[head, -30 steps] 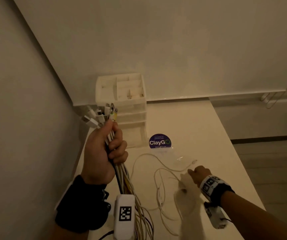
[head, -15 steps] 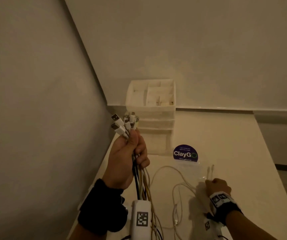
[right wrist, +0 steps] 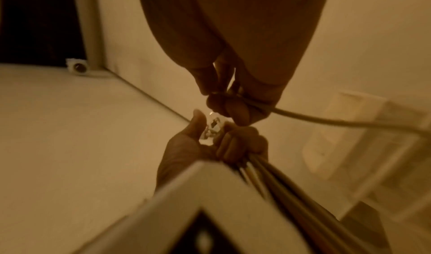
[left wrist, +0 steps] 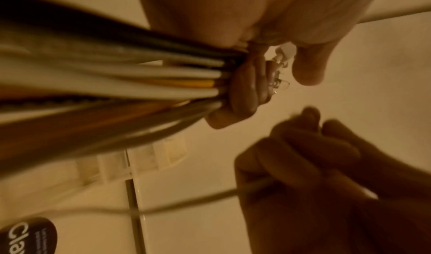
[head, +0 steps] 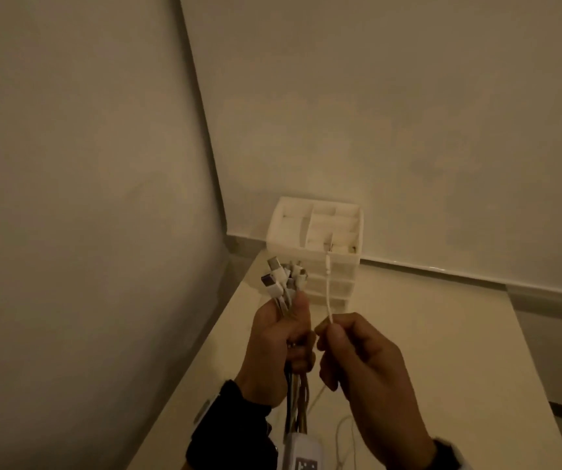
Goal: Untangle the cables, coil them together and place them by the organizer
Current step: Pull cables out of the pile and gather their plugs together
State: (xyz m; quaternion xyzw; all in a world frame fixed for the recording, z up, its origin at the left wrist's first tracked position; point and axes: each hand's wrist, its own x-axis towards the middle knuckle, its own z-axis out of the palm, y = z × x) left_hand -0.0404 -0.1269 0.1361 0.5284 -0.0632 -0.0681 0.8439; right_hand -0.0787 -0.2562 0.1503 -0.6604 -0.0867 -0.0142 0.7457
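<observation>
My left hand (head: 281, 347) is raised over the table and grips a bundle of cables (head: 295, 398), with several white plugs (head: 281, 276) sticking up above the fist. In the left wrist view the bundle (left wrist: 130, 77) runs into the curled fingers. Close beside it on the right, my right hand (head: 351, 351) pinches a thin white cable (head: 328, 290) that stands upright with its plug end at the top. The right wrist view shows this cable (right wrist: 326, 121) trailing from the fingers. The white organizer (head: 317, 245) stands behind, in the table's back left corner.
The table (head: 425, 351) is cream and meets walls at the left and back. More loose white cable (head: 344, 432) lies on it below my hands. A dark round ClayGo label (left wrist: 30, 237) shows in the left wrist view. The table's right edge drops to the floor.
My right hand has lifted from the table, bringing a thin white cable up beside the bundle in the left hand. The head view has tilted upward toward the walls.
</observation>
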